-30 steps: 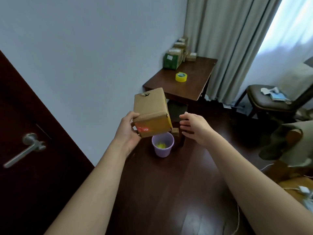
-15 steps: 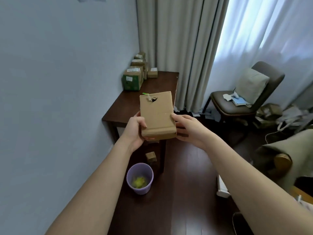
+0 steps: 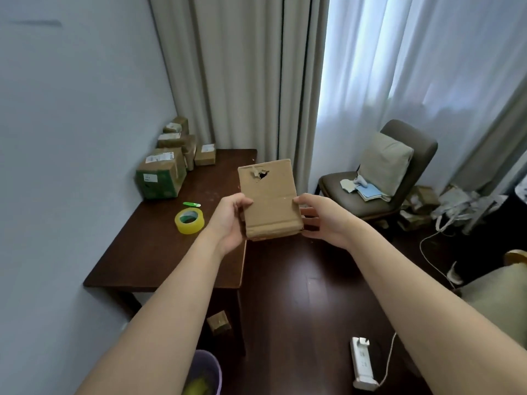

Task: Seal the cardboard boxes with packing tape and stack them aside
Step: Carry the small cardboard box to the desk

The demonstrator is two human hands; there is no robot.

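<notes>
Raised beside the table [image 3: 159, 252] now; left hand [image 3: 231, 220] and right hand [image 3: 322, 218] grip torn box [image 3: 269, 199]

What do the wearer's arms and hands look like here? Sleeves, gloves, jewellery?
Both forearms are bare as far as the frame shows: no sleeves visible. The left hand and right hand wear no gloves. No watch, ring, bracelet or markings show on either.
</notes>
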